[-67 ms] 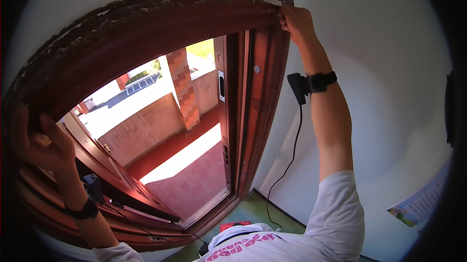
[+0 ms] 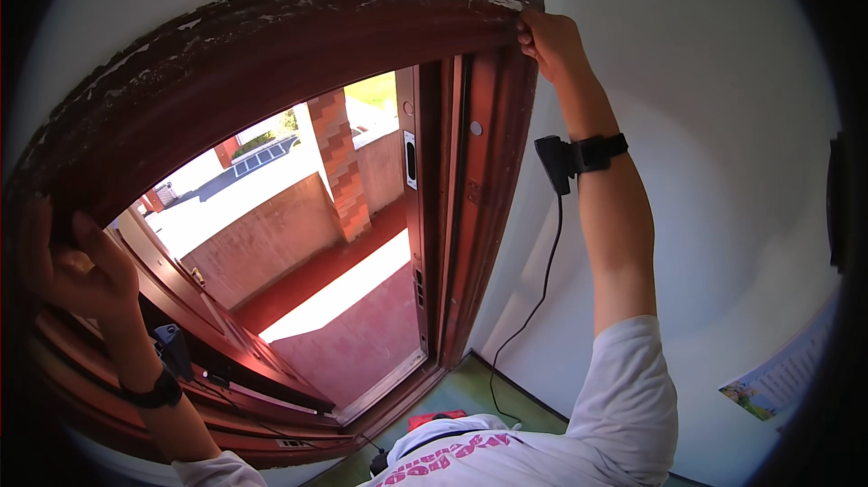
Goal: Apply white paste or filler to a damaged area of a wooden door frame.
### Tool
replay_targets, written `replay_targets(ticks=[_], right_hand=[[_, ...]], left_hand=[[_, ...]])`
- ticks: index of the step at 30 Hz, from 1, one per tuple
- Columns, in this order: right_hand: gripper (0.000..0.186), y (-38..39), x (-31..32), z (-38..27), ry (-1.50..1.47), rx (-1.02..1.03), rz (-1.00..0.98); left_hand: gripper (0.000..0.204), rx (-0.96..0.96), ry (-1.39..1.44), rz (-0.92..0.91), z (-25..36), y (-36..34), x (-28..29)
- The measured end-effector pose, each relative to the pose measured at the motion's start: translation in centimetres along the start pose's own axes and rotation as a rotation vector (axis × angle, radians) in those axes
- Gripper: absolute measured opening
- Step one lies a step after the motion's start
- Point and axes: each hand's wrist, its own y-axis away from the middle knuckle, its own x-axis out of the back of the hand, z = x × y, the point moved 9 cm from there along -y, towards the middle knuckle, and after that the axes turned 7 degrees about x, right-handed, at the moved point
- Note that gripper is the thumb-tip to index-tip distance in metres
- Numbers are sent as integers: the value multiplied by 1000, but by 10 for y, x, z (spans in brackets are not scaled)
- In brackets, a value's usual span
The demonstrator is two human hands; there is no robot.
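Right hand (image 2: 551, 42) up high, and I'm curling its fingers into a tight bunch at the top right corner of the dark red door frame (image 2: 362, 44); whether they're pinching anything, I cannot tell. Across the opening, my left hand (image 2: 86, 274) is reaching up open by the frame's left side, thumb parting from the fingers.

Progress check: the frame is standing around the doorway, both hands are reaching its upper part, and its top edge is showing pale, flaking patches (image 2: 504, 2). Nothing visible is marking any stretch as finished or left over.

Shadow is swallowing my left fingertips, so contact there is unclear. My right knuckles are hiding whatever lies inside that curl, and the frame's far left is disappearing into the black rim.
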Motion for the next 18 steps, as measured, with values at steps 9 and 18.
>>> replay_targets(ticks=[9, 18], right_hand=[[15, 21, 5, -20, -75, 81, -74], [19, 33, 2, -12, -76, 15, -107]], left_hand=[[36, -49, -3, 35, 1, -1, 2], [36, -52, -82, 92, 7, -4, 3]])
